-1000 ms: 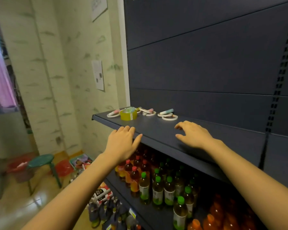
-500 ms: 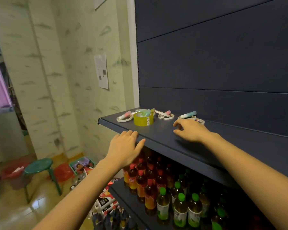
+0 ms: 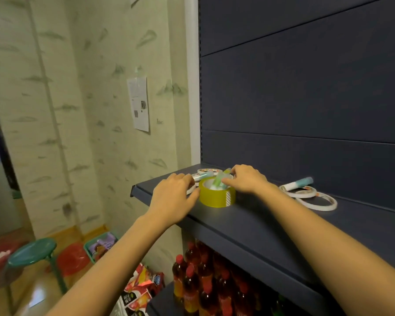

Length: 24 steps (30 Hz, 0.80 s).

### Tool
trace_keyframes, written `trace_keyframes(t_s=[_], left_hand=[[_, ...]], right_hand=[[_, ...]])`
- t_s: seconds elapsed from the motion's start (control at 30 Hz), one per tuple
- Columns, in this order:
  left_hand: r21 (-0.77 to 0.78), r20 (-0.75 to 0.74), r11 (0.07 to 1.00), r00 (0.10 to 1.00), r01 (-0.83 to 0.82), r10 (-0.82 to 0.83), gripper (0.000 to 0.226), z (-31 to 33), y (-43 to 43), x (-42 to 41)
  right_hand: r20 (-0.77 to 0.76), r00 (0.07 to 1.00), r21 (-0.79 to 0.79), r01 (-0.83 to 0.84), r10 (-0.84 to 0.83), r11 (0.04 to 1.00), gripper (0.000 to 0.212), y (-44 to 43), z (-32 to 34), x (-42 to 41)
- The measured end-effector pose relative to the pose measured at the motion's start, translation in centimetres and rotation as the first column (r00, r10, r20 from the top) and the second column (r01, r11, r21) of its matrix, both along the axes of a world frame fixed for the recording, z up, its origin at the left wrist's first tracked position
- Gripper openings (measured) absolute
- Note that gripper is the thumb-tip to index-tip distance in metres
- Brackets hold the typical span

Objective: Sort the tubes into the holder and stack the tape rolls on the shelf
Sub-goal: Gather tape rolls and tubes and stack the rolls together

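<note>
A wide yellow tape roll (image 3: 217,197) stands on the dark shelf (image 3: 249,220) and serves as the holder, with a green tube (image 3: 219,182) leaning inside it. My left hand (image 3: 173,197) lies flat beside it, thumb against its left wall and fingertips over a thin white roll (image 3: 190,190). My right hand (image 3: 245,179) curls over the yellow roll's back rim next to the green tube's tip; what its fingers touch is hidden. Another thin roll (image 3: 209,171) carries a tube (image 3: 206,175) at the back. To the right lie two thin white rolls (image 3: 318,201) with a teal-capped tube (image 3: 298,184) on them.
The shelf's front edge (image 3: 214,226) runs below my wrists, and its dark back panel (image 3: 306,110) rises close behind the rolls. Drink bottles (image 3: 192,277) fill the shelf underneath. On the floor to the left are a green stool (image 3: 32,252) and baskets (image 3: 100,245).
Both hands moved left and forward along the shelf to the yellow roll. My right hand left the thin rolls on the right and now sits at the yellow roll's back rim.
</note>
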<state>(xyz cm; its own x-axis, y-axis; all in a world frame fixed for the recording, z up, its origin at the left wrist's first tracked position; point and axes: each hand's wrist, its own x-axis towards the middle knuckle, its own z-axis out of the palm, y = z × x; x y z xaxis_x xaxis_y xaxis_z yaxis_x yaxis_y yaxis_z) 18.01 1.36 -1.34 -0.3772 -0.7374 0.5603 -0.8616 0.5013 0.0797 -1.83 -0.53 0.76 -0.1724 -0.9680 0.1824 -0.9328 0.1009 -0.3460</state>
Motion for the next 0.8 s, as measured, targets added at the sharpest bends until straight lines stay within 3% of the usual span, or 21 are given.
trace_keyframes(t_s=[0.17,0.33,0.5,0.63,0.8], left_hand=[[0.029,-0.068,0.995,0.993,0.097,-0.095,0.030,-0.2,-3.6,-0.2],[0.059,-0.075,0.985,0.984,0.165,-0.161,0.031,-0.3,-7.7,-1.2],[0.124,-0.004,0.947,0.955,0.296,-0.298,0.031,0.7,-11.8,-3.3],[0.238,0.075,0.904,0.922,0.354,-0.381,0.031,1.1,-14.0,-5.7],[0.293,0.155,0.872,0.881,0.391,-0.447,0.041,1.0,-15.1,-8.1]], right_hand=[[-0.035,0.996,0.059,0.082,-0.080,0.995,0.047,-3.6,-0.7,0.2],[0.198,0.976,0.060,0.077,-0.088,0.995,0.029,-5.1,-1.0,-0.2],[0.503,0.864,-0.143,0.079,0.004,0.987,0.022,-4.0,-0.2,-0.9],[0.540,0.841,-0.324,0.228,-0.018,0.918,0.023,-1.7,1.8,-0.9],[0.556,0.824,-0.427,0.390,-0.103,0.816,0.020,1.5,2.5,-0.6]])
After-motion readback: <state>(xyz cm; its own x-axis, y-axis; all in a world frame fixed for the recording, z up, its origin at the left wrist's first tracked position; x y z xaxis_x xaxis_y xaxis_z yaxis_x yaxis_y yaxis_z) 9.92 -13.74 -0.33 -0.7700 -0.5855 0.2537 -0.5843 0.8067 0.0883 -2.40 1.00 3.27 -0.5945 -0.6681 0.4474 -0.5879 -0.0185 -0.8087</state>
